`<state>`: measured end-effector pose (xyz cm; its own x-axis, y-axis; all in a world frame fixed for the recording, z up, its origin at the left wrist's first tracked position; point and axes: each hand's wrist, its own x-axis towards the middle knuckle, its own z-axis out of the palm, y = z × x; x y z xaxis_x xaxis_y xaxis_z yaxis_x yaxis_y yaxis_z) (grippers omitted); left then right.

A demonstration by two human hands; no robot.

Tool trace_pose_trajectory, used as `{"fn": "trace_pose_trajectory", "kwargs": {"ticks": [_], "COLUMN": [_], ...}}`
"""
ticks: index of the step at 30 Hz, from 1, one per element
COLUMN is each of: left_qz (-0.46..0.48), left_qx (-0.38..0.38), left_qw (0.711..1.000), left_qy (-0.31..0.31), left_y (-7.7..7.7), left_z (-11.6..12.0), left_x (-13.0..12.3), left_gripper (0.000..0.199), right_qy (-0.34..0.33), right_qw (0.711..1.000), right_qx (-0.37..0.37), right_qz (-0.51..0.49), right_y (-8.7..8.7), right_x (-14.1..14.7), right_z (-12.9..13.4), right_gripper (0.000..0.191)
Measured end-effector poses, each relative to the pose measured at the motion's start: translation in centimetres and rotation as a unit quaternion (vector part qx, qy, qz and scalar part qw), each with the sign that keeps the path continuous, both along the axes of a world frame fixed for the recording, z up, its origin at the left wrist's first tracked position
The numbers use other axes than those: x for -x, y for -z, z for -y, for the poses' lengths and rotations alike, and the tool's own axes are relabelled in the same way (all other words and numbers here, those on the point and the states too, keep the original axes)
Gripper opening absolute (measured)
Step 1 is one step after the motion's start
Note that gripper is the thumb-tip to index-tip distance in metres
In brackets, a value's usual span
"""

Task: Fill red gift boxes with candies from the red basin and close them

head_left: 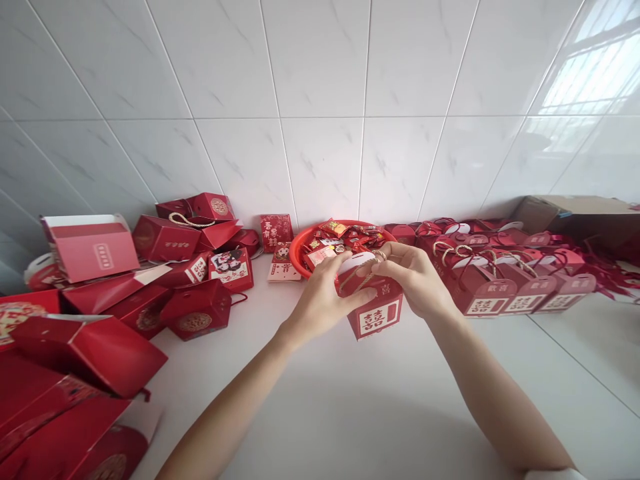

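A small red gift box [379,319] with a white double-happiness label is upright in front of me. My left hand [320,293] is closed round its upper left side, thumb across the front and fingers behind the top. With thumb and fingertips my right hand [413,277] pinches the twisted cord handle [367,265] at the top of the box. Just behind it stands a red plastic basin [299,250] full of wrapped sweets [333,235], partly hidden by the box and my hands.
Rows of closed red boxes [480,283] with cord handles stand at the right, near a cardboard carton [560,207] and dark red ribbons [595,267]. Many loose red boxes [195,310] are heaped at the left. Red packets [277,232] lean against the tiled wall [320,160].
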<state>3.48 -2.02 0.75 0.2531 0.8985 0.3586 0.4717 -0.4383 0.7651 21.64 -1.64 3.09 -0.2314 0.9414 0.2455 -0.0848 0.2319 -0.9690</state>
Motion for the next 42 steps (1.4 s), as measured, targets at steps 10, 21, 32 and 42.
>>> {"fn": "trace_pose_trajectory", "kwargs": {"ticks": [10,21,32,42], "left_qz": [-0.033,-0.138,-0.263,-0.208], "left_qx": [0.067,0.054,-0.050,-0.056], "left_qw": [0.997,0.987,0.963,0.974], "left_qy": [0.029,0.068,0.033,0.066], "left_y": [0.5,4.0,5.0,5.4], "left_z": [-0.4,-0.6,0.0,-0.7], "left_x": [-0.4,-1.6,-3.5,-3.5], "left_gripper": [0.046,0.036,0.029,0.035], "right_qy": [-0.091,-0.178,-0.025,0.046], "right_qw": [0.995,0.957,0.895,0.843], "right_qx": [0.049,0.070,-0.055,-0.104], "right_qz": [0.004,0.220,0.442,0.525], "right_y": [1.4,1.8,2.3,1.6], "right_x": [-0.4,-2.0,-2.2,-1.9], "right_z": [-2.3,-3.6,-3.5,-2.8], "right_gripper": [0.017,0.016,0.019,0.025]}}
